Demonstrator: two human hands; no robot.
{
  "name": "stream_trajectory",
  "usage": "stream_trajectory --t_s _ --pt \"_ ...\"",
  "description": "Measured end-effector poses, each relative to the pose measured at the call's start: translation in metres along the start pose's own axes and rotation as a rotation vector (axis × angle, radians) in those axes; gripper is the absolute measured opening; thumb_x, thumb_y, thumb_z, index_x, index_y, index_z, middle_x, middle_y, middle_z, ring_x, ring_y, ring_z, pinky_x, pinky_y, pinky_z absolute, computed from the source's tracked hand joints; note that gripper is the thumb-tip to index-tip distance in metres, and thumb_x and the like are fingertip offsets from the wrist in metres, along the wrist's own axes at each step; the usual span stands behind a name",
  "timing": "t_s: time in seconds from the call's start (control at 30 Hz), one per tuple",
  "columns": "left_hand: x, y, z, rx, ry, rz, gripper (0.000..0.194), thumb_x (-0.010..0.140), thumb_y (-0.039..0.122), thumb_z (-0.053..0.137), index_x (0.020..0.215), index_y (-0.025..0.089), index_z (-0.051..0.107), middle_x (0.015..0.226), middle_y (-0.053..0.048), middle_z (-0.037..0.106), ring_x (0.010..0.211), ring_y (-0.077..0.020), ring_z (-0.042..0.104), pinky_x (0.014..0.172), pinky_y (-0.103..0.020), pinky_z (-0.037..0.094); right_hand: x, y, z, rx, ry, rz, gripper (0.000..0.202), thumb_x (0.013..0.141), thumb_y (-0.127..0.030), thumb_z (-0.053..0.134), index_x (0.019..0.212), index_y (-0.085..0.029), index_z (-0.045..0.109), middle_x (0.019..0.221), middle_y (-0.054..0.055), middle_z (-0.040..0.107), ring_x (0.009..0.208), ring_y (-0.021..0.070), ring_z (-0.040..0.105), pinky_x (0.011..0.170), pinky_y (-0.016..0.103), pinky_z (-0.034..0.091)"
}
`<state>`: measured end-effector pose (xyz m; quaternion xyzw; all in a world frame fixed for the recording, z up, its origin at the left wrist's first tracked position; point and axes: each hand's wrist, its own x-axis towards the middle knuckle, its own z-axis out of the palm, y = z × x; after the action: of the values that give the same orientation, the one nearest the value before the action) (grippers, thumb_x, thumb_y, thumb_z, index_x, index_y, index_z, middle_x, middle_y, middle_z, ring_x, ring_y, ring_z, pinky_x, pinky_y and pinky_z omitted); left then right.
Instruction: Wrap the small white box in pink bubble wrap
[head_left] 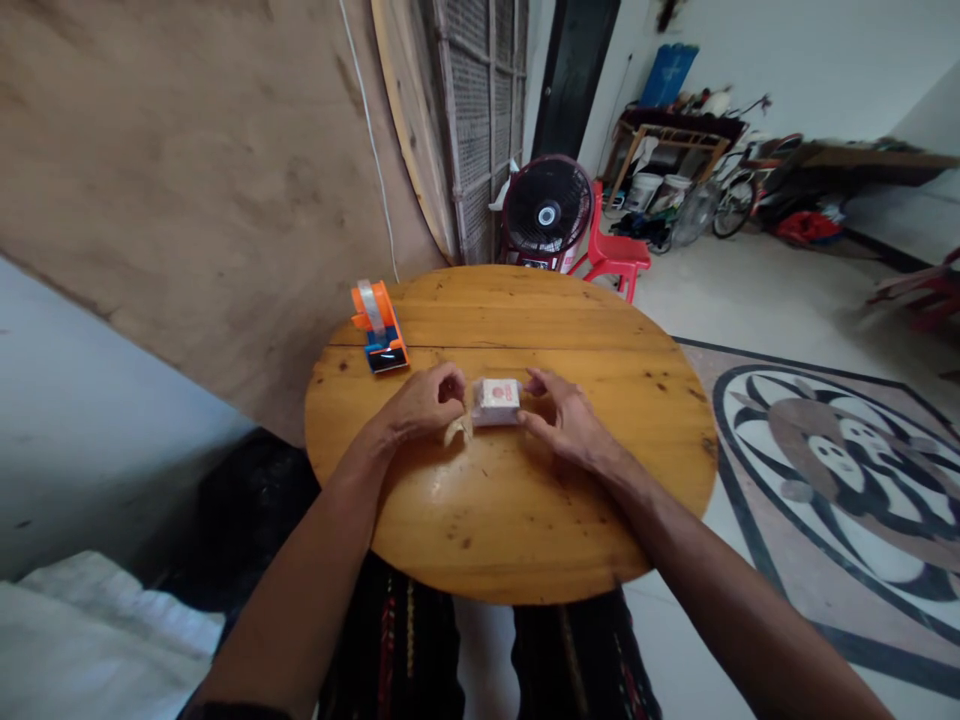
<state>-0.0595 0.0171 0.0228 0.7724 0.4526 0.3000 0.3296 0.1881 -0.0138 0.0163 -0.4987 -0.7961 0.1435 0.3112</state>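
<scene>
A small white box point(499, 394) with red print lies on the round wooden table, in what looks like clear wrapping. Close to its left end is my left hand point(427, 402), thumb and fingers curled together; whether anything is between them is hidden. A tan curled strip point(458, 430) sits just below those fingertips, beside the box's lower left corner. At the box's right end my right hand point(562, 415) has its thumb and fingers apart, the thumb tip close to or touching the box. An orange and blue tape dispenser point(380, 328) with a roll of clear tape stands beyond my left hand.
The round wooden table point(525, 530) has its near edge above my legs. Beyond its far edge stand a dark fan point(547, 205) and a red plastic chair point(619, 250). A large board point(225, 150) leans along the left. A bicycle point(739, 190) is farther back.
</scene>
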Motion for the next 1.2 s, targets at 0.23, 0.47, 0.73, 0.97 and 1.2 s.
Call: stream_trajectory --t_s 0.23,0.47,0.73,0.97,1.2 --pt "0.0 0.003 0.008 0.099 -0.029 0.065 0.009 0.071 0.022 0.058 0.079 0.017 0.057 0.077 0.0 0.06 0.069 -0.0135 0.053 0.063 -0.026 0.041 0.002 -0.003 -0.006 -0.084 -0.118 -0.023 0.044 0.079 -0.032 0.059 0.119 -0.014 0.061 0.109 0.013 0.067 0.101 0.0299 0.059 0.091 0.047 0.043" --pt "0.005 0.004 0.016 0.201 -0.028 0.181 0.011 0.073 0.021 0.061 0.082 0.017 0.059 0.085 -0.003 0.061 0.079 -0.017 0.056 0.074 -0.03 0.045 0.002 -0.003 0.005 -0.098 -0.094 -0.054 0.033 0.083 -0.028 0.056 0.111 -0.014 0.064 0.099 0.012 0.068 0.092 0.0266 0.058 0.087 0.042 0.042" --pt "0.004 0.003 0.014 0.166 -0.026 0.187 0.01 0.07 0.017 0.057 0.079 0.017 0.059 0.083 -0.002 0.06 0.079 -0.0161 0.054 0.072 -0.028 0.044 0.001 -0.009 0.001 -0.051 -0.092 -0.029 0.036 0.08 -0.026 0.058 0.114 -0.016 0.064 0.102 0.011 0.07 0.092 0.0265 0.06 0.087 0.042 0.044" --pt "0.002 0.002 0.01 0.109 -0.03 0.119 0.01 0.064 0.012 0.051 0.071 0.016 0.057 0.072 0.0 0.058 0.067 -0.0131 0.051 0.062 -0.025 0.039 0.001 -0.004 -0.011 0.13 -0.13 0.053 0.048 0.074 -0.012 0.052 0.12 -0.018 0.063 0.092 0.005 0.073 0.084 0.0212 0.066 0.083 0.036 0.05" --pt "0.004 0.004 0.014 0.187 -0.046 0.204 0.004 0.069 0.018 0.056 0.072 0.017 0.056 0.074 0.0 0.056 0.071 -0.0144 0.05 0.066 -0.027 0.039 0.002 -0.002 0.003 0.191 -0.12 -0.004 0.052 0.075 -0.012 0.054 0.126 -0.018 0.059 0.093 0.006 0.073 0.085 0.0212 0.068 0.084 0.037 0.053"
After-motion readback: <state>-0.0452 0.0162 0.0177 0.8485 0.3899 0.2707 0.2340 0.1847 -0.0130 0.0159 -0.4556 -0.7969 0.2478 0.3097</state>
